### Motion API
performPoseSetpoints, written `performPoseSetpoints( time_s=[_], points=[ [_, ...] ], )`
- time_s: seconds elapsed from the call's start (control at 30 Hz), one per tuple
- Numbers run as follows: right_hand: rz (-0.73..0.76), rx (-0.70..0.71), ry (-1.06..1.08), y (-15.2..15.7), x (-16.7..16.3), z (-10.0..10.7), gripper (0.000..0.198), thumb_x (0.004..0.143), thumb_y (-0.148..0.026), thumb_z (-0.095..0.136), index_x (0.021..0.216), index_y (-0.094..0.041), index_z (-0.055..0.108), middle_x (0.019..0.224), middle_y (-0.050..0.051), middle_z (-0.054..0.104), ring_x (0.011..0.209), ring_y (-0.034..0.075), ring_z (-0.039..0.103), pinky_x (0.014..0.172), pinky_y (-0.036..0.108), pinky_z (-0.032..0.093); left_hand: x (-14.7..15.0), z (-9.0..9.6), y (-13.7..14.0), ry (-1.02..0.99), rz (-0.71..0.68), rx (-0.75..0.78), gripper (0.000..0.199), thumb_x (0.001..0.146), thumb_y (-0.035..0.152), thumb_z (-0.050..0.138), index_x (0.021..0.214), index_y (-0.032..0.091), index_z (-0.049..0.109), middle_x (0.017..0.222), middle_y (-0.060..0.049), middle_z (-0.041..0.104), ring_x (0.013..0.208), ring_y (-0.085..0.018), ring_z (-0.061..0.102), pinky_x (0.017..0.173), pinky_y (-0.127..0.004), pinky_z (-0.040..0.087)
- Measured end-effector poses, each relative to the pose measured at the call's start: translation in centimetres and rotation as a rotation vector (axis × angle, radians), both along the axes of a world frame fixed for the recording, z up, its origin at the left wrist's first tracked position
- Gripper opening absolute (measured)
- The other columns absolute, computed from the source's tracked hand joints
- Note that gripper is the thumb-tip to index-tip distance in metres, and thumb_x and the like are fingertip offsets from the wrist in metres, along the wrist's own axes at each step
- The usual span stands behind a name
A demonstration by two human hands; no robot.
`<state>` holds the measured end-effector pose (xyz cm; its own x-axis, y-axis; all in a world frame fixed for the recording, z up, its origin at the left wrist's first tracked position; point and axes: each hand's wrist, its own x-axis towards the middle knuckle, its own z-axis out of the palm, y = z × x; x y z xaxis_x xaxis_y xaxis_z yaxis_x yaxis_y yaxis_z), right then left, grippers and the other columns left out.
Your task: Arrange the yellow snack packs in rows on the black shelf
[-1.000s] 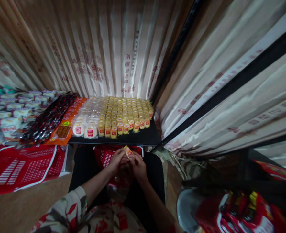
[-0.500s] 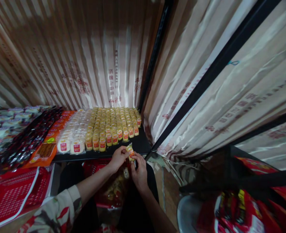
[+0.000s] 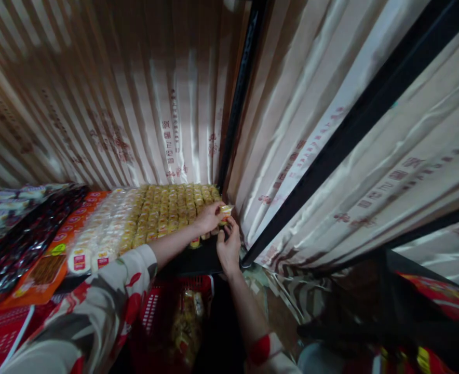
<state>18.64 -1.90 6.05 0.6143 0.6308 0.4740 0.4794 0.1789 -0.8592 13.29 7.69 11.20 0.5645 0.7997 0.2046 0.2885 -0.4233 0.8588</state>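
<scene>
Between the fingers of both hands is a small yellow wrapped snack [image 3: 225, 213] with a red label, at the right end of the packed rows. My left hand [image 3: 210, 217] pinches it from the left, my right hand [image 3: 229, 244] steadies it from below and the right. Rows of the same yellow wrapped snacks [image 3: 163, 208] stand on the black shelf [image 3: 198, 259], and my left forearm crosses in front of them. More of these packets [image 3: 188, 317] lie loose in a red basket [image 3: 150, 309] below the shelf edge.
Left of the yellow rows are white wrapped snacks [image 3: 79, 259], orange packets [image 3: 46, 270] and dark shiny packets [image 3: 15, 249]. Another red basket [image 3: 3, 332] sits at lower left. A black post [image 3: 237, 104] and diagonal bar [image 3: 331, 156] stand before printed curtains [image 3: 190, 104].
Both hands have moved forward and right with the yellow wrapped snack, from in front of the shelf edge to the right end of the rows. The view has shifted slightly.
</scene>
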Motion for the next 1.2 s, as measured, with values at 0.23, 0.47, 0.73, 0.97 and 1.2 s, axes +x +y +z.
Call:
performPoseSetpoints(
  time_s=[0.23,0.47,0.73,0.97,1.2],
  points=[
    [-0.028,-0.087,0.035,3.4,2.8,-0.6,0.054,0.074,-0.018,0.044,0.128,-0.013,0.042,0.130,0.016,0.049,0.108,0.024,0.056,0.096,0.041,0.043,3.0,1.0,3.5,0.183,-0.032,0.202,0.025,0.077,0.014,0.057,0.101,0.019,0.063,0.090,-0.004,0.065,0.083,-0.017,0.057,0.080,-0.025,0.042],
    [-0.043,-0.152,0.003,4.5,3.5,-2.8,0.054,0.075,-0.019,0.043,0.128,-0.011,0.045,0.128,0.016,0.053,0.107,0.024,0.057,0.095,0.041,0.044,3.5,-0.8,4.8,0.210,0.015,0.177,0.015,0.071,0.013,0.063,0.083,0.022,0.067,0.079,-0.003,0.064,0.092,-0.022,0.055,0.089,-0.027,0.038],
    [-0.051,-0.190,-0.122,5.0,3.8,-4.9,0.050,0.076,-0.017,0.040,0.123,-0.012,0.055,0.127,0.013,0.056,0.119,0.025,0.050,0.105,0.043,0.034,3.3,-2.3,4.8,0.209,0.042,0.212,0.009,0.065,0.010,0.065,0.063,0.018,0.061,0.080,-0.009,0.059,0.106,-0.030,0.044,0.098,-0.036,0.032],
    [0.001,-0.194,-0.101,5.5,3.8,-5.7,0.052,0.076,-0.015,0.038,0.125,-0.013,0.054,0.134,0.011,0.051,0.125,0.023,0.044,0.108,0.043,0.031,3.2,-2.0,4.2,0.256,-0.008,0.310,0.016,0.072,0.006,0.056,0.077,0.019,0.066,0.094,-0.010,0.058,0.108,-0.028,0.042,0.097,-0.037,0.033],
    [0.020,-0.203,-0.074,5.9,3.7,-5.9,0.053,0.075,-0.014,0.038,0.125,-0.013,0.055,0.130,0.009,0.055,0.129,0.023,0.040,0.112,0.043,0.025,3.5,-2.3,4.5,0.403,-0.010,0.413,0.015,0.078,0.012,0.053,0.078,0.017,0.067,0.090,-0.010,0.059,0.100,-0.025,0.045,0.091,-0.035,0.037]
  ],
)
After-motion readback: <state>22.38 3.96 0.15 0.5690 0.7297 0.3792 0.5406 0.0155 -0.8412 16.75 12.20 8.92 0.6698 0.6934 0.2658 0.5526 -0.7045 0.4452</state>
